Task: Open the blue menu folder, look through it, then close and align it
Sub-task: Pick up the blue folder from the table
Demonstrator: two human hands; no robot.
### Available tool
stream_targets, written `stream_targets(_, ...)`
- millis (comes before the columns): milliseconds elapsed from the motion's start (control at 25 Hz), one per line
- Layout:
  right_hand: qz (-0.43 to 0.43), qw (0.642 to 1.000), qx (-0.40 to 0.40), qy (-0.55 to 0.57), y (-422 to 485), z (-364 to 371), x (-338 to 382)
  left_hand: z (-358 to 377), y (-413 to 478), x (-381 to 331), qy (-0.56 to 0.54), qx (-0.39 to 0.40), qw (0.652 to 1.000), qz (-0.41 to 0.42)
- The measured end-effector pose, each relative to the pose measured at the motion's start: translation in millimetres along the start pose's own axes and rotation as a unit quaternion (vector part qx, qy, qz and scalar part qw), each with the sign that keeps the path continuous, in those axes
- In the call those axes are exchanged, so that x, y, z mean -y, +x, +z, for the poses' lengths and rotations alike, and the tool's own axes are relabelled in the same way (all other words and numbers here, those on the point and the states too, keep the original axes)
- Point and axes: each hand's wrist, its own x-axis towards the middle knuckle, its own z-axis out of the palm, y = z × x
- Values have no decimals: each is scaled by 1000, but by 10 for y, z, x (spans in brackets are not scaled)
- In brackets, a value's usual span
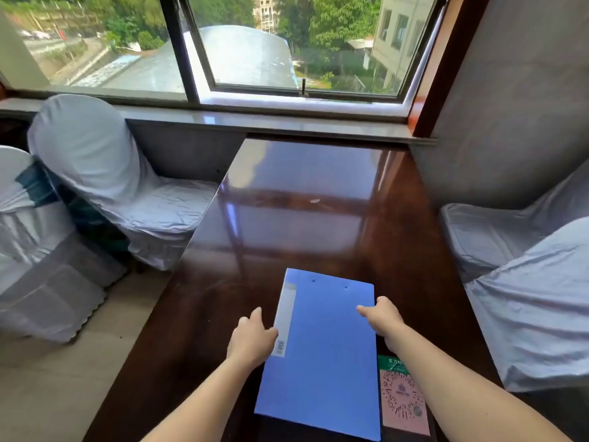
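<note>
A blue menu folder (328, 349) lies closed and flat on the dark glossy table (287, 218), near its front edge, with a white label strip along its left spine. My left hand (251, 339) rests against the spine side, thumb touching the label strip. My right hand (382, 320) grips the folder's right edge, thumb on top of the cover and fingers curled over the side.
A pink and green QR-code card (403, 398) lies on the table just right of the folder, under my right forearm. White-covered chairs stand at the left (105, 186) and at the right (529, 282). A window sill (271, 122) runs behind the table.
</note>
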Motion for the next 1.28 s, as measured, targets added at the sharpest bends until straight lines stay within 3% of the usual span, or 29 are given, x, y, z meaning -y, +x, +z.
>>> stream_targets(160,26,999,-33,14,-12,43,-5,146,27,3,-4,58,998,-22)
stream_targets(320,48,997,-51,38,29,87,-7,195,32,-82,-40,61,997,-28)
stream_targets(520,60,989,-20,131,21,117,-52,175,142,-31,-196,47,974,-106)
stream_targets(640,52,980,0,193,1,101,10,170,172,60,-306,58,938,-152)
stream_targets(800,20,966,37,254,-156,65,245,105,80,73,-407,45,901,-143)
stream_targets(960,-69,946,106,298,-413,-136,557,-66,18,122,-485,21,865,-130)
stream_targets(1120,-202,910,202,300,-834,-355,858,-227,-63,129,-599,29,794,-103)
stream_targets(1280,-296,911,144,248,-1169,-466,1005,-393,-133,85,-699,74,708,-76)
